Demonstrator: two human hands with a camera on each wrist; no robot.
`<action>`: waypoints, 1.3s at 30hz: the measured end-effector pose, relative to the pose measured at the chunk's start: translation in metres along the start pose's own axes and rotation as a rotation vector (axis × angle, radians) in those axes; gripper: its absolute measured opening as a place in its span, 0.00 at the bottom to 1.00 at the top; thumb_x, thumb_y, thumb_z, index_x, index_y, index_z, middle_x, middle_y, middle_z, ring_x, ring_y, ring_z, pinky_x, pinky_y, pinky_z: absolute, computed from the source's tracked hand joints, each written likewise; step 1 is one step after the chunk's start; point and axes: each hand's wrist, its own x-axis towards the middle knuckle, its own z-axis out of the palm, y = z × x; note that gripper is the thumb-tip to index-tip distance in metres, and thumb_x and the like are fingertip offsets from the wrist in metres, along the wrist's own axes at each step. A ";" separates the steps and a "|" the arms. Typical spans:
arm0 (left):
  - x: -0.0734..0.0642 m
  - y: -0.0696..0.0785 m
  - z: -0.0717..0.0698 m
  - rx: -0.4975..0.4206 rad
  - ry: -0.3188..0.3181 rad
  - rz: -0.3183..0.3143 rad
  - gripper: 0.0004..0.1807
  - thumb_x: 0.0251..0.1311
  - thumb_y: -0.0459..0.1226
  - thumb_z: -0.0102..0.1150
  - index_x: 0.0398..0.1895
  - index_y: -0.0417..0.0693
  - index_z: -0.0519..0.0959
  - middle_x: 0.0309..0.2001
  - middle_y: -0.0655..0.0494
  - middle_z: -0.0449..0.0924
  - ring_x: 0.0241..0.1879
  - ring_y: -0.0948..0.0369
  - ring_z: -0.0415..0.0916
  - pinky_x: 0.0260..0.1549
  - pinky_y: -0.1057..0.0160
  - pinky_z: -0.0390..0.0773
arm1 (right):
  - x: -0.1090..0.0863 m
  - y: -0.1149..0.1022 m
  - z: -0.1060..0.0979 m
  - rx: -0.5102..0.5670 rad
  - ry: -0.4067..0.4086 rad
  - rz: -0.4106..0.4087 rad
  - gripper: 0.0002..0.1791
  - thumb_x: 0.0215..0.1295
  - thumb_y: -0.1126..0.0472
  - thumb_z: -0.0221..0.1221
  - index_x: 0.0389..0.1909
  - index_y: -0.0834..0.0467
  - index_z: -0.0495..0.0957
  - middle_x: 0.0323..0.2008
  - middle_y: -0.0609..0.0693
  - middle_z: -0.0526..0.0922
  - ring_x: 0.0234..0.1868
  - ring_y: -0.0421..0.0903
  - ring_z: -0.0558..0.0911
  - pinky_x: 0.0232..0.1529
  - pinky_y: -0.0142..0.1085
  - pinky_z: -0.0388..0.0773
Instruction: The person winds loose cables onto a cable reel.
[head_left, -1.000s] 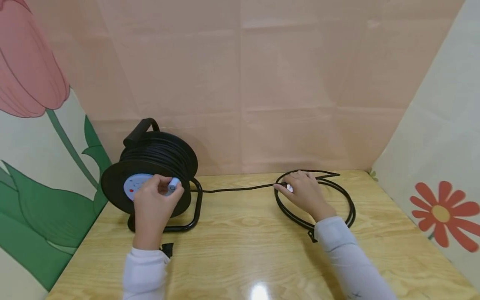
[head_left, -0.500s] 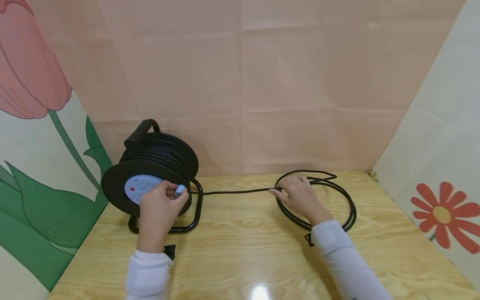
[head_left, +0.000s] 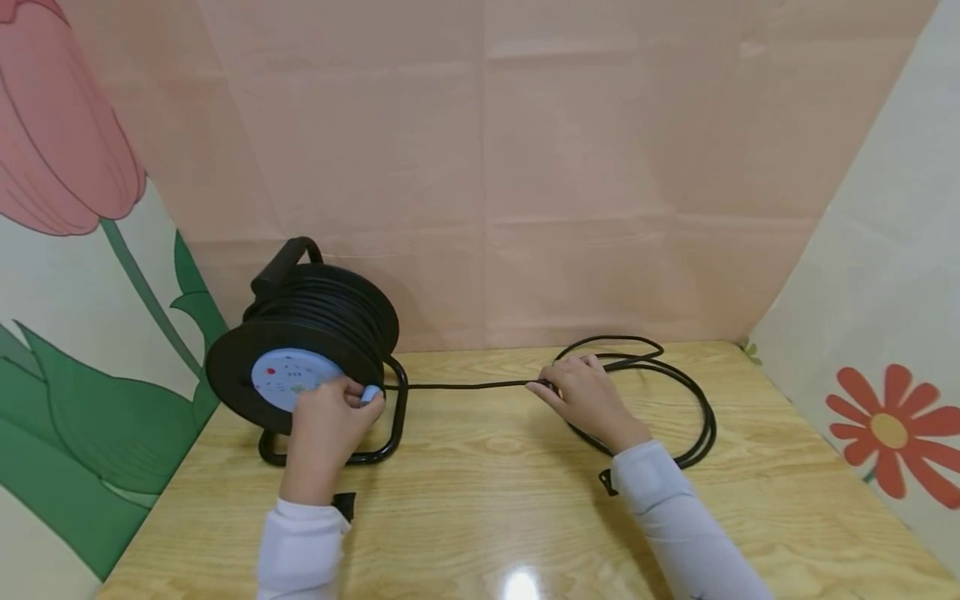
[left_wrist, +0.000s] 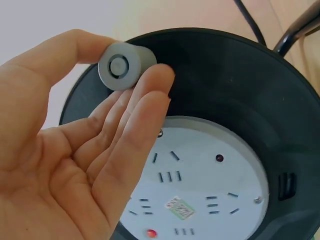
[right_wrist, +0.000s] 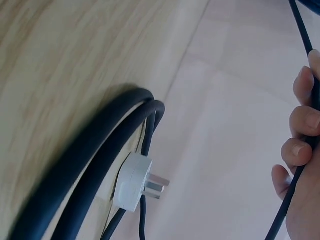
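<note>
At the left of the head view stands a black cable reel (head_left: 322, 302) on a tube frame, cable wound round its drum. My left hand (head_left: 326, 429) pinches the round knob (head_left: 370, 394) near the edge of the reel's face; the left wrist view shows the grey knob (left_wrist: 117, 67) between thumb and fingers. A pale socket panel (left_wrist: 240, 175) fills the disc's middle. My right hand (head_left: 588, 402) grips the black cable (head_left: 468, 386), which runs nearly straight to the reel. In the right wrist view, the fingers (right_wrist: 304, 120) curl round the cable.
Loose cable loops (head_left: 708, 417) lie on the wooden table (head_left: 480, 492), right of and behind my right hand. A white plug (right_wrist: 131, 182) with metal pins sits by the loops. The pink backdrop (head_left: 480, 183) rises behind the table, with flower-printed sheets at both sides.
My left hand and the knob have moved down and right as the reel's face turned clockwise. My right hand has shifted left toward the reel with the cable, and the upper loop has shortened.
</note>
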 end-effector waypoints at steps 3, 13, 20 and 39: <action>0.001 -0.002 0.002 0.017 -0.039 -0.010 0.14 0.58 0.43 0.67 0.30 0.39 0.85 0.28 0.51 0.85 0.27 0.57 0.80 0.28 0.55 0.81 | 0.001 -0.003 0.002 0.016 0.003 -0.008 0.16 0.73 0.41 0.56 0.30 0.46 0.79 0.29 0.40 0.83 0.36 0.45 0.81 0.53 0.52 0.68; 0.005 -0.017 0.004 0.046 -0.170 -0.028 0.15 0.60 0.45 0.67 0.29 0.39 0.86 0.25 0.55 0.82 0.27 0.57 0.78 0.30 0.55 0.79 | 0.003 -0.015 0.002 0.028 -0.001 -0.022 0.13 0.70 0.44 0.60 0.33 0.48 0.83 0.30 0.41 0.84 0.33 0.42 0.80 0.49 0.48 0.69; 0.006 -0.029 0.000 -0.012 -0.298 -0.057 0.16 0.62 0.45 0.67 0.33 0.39 0.87 0.27 0.55 0.83 0.29 0.58 0.78 0.29 0.57 0.78 | 0.006 -0.023 0.007 0.039 0.036 -0.064 0.11 0.67 0.46 0.64 0.33 0.49 0.85 0.30 0.41 0.84 0.30 0.41 0.79 0.45 0.46 0.69; 0.016 -0.088 0.011 -0.365 -0.619 -0.231 0.26 0.65 0.49 0.64 0.44 0.28 0.82 0.37 0.45 0.86 0.36 0.55 0.84 0.39 0.56 0.85 | 0.023 -0.047 0.014 0.026 -0.013 -0.009 0.14 0.67 0.40 0.63 0.32 0.46 0.85 0.23 0.36 0.83 0.19 0.32 0.70 0.33 0.39 0.68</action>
